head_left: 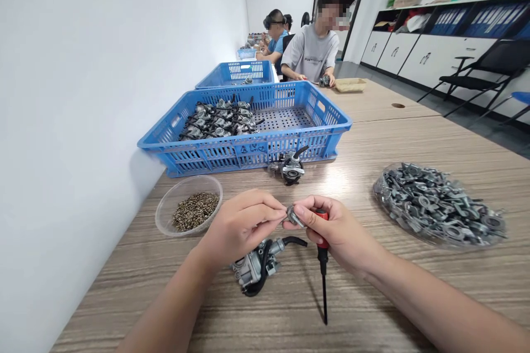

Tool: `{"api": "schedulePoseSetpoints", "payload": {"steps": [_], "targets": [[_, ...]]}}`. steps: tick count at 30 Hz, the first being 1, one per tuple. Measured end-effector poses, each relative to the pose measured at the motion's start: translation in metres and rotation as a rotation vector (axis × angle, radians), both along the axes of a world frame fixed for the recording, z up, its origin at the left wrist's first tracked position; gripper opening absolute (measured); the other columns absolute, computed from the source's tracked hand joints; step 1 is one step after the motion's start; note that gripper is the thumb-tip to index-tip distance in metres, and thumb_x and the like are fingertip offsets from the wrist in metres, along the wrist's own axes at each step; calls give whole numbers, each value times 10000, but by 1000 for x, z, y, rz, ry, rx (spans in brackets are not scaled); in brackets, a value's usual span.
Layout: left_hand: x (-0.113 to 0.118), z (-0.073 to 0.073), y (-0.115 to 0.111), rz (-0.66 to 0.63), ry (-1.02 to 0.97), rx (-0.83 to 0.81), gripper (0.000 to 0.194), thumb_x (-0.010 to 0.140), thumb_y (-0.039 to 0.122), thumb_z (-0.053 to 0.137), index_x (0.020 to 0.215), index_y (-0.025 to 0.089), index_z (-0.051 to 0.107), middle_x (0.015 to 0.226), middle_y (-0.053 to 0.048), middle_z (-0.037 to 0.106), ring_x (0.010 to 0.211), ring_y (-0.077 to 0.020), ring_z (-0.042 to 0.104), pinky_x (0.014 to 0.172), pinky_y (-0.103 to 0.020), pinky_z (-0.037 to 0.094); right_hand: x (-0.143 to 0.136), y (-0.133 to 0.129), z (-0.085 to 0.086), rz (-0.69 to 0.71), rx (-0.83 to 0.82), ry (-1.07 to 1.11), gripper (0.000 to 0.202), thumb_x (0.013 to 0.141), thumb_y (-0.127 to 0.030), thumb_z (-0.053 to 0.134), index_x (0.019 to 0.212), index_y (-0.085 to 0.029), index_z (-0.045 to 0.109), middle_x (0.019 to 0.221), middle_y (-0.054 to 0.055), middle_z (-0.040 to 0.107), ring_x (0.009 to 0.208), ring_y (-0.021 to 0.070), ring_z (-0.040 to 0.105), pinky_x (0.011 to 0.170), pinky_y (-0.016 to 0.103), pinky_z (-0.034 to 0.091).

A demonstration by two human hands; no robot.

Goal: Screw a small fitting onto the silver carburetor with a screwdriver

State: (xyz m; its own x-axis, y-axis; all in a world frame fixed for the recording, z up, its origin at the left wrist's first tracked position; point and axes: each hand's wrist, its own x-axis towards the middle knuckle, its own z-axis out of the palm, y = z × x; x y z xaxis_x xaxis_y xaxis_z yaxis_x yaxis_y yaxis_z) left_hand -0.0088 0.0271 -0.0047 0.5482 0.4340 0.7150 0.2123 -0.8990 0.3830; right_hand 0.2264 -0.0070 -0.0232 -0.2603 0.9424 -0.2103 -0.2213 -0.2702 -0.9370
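Note:
My right hand (pixel 337 229) is closed around a red-and-black screwdriver (pixel 322 253), its shaft pointing down, and also pinches a small metal bracket (pixel 295 217) between thumb and fingers. My left hand (pixel 244 223) is closed, its fingertips pressed together at the bracket's left side; whatever they pinch is too small to make out. Below my left hand a carburetor (pixel 254 270) with black hoses lies on the wooden table (pixel 372 298), partly hidden by that hand. A second carburetor (pixel 290 167) sits in front of the blue crate (pixel 248 149).
A round tub of brass screws (pixel 195 212) stands at the left, a heap of metal brackets (pixel 439 204) in clear plastic at the right. Carburetors (pixel 221 118) fill the crate's left side. Across the table a person (pixel 317 52) handles a part near a tan tray (pixel 350 85).

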Motion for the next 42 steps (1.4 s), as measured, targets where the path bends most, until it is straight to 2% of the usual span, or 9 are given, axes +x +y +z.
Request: {"api": "schedulePoseSetpoints", "payload": {"steps": [5,8,14,17,21,24,32,37,42], "targets": [[-1,1,0,16,49,22,137,1000,60,777,1040,190,763,1023,-67,832,901,-172,777,796,-276,606,-1,-2,-1,-5,-11,2,579,805,-675,968,977,-185,712,865,83,836,496,39,400,495,221,235],[-2,2,0,19,68,11,134,1002,67,768,1053,191,771,1034,-72,827,905,-174,769,795,-280,598,-2,-2,-3,-7,-2,11,567,820,-667,963,981,-186,711,810,51,794,513,47,461,492,211,223],[-1,3,-1,-22,64,-88,155,1016,76,738,1101,198,780,1075,-82,820,967,-188,768,864,-306,607,-3,-3,-9,-55,10,38,623,831,-639,969,1246,-239,732,815,-5,709,616,119,643,460,197,225],[-1,2,-2,-42,41,-140,196,996,91,754,1158,199,772,1081,-81,823,1002,-203,759,903,-329,609,-1,-3,-10,-40,27,46,601,874,-632,940,1289,-240,754,810,-5,711,552,80,544,463,201,232],[0,0,-5,-36,5,-201,280,960,160,832,1227,209,761,1110,-75,830,998,-201,743,808,-286,606,0,-1,-8,-20,58,50,564,890,-638,923,1258,-230,792,754,-18,691,497,47,386,470,217,217],[1,-3,-5,-36,-24,-221,251,971,193,853,1210,211,780,1097,-66,834,965,-181,750,773,-255,609,-1,0,-5,-4,74,40,598,867,-692,914,1207,-213,797,744,7,730,474,43,332,468,230,192],[2,-8,-4,1,-66,-216,172,1023,211,817,1194,190,817,1052,-74,842,881,-148,756,739,-225,607,9,9,-4,104,181,-73,580,938,-712,834,1257,-229,789,750,8,736,485,48,328,468,219,180],[4,-8,-3,1,-69,-210,104,1057,200,770,1138,192,833,1022,-77,853,929,-176,785,841,-286,605,17,14,1,238,316,-119,508,969,-645,837,1222,-208,781,770,4,761,451,32,316,464,225,187],[5,-7,-4,-8,-44,-264,117,1067,219,750,1134,197,844,1016,-82,854,939,-194,791,847,-308,613,20,16,4,281,309,-138,502,940,-633,869,1168,-195,781,765,7,772,466,47,369,468,233,193]]}}
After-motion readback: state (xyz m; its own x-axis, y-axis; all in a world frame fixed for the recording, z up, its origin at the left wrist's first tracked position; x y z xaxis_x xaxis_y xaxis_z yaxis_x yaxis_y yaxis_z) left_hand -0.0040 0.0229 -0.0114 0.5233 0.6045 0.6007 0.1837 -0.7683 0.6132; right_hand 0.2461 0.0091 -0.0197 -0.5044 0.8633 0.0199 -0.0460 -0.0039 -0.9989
